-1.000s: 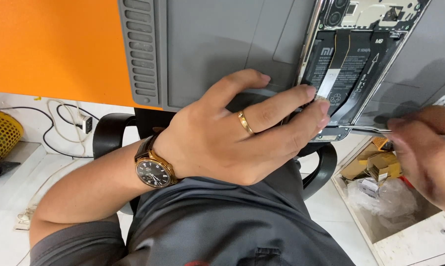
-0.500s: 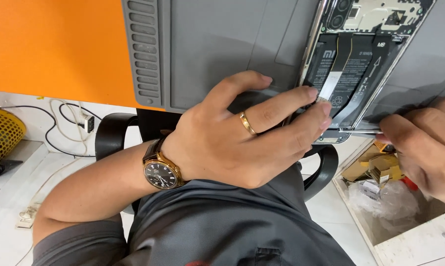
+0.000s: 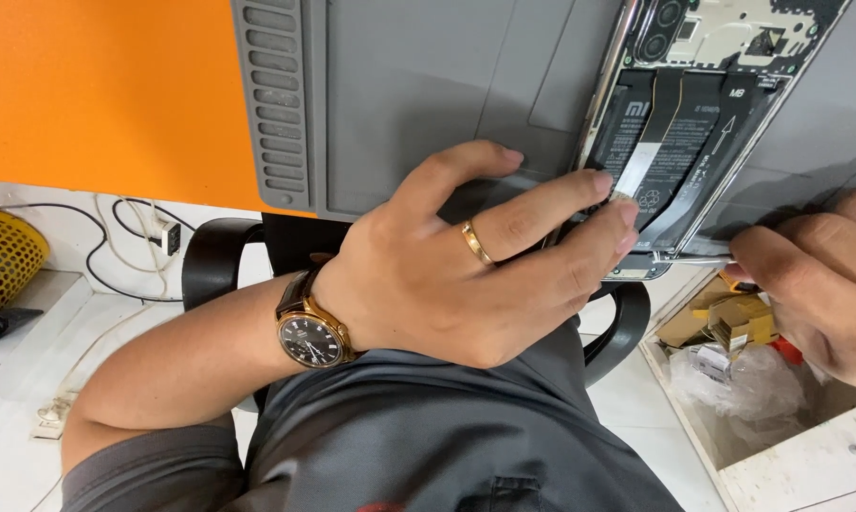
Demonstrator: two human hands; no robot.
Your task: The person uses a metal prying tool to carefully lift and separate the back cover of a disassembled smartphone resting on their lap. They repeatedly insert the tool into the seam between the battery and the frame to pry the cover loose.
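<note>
An opened smartphone [image 3: 693,123] lies back-off on a grey work mat [image 3: 428,85], its black battery and flat cables exposed. My left hand [image 3: 466,265], with a gold ring and a wristwatch, presses its fingertips on the phone's lower end. At the right edge my right hand [image 3: 817,284] grips thin metal tweezers [image 3: 698,256], and their tip touches the phone's bottom corner.
The mat rests on an orange table [image 3: 96,95]. Below are my grey-clothed lap, a black chair armrest [image 3: 210,265], a yellow mesh basket [image 3: 1,256], cables on the white floor, and a white box [image 3: 779,436] holding cardboard and plastic scraps.
My right hand has moved left with the tweezers until the tip reaches the phone's bottom corner. My left hand has stayed pressed on the phone.
</note>
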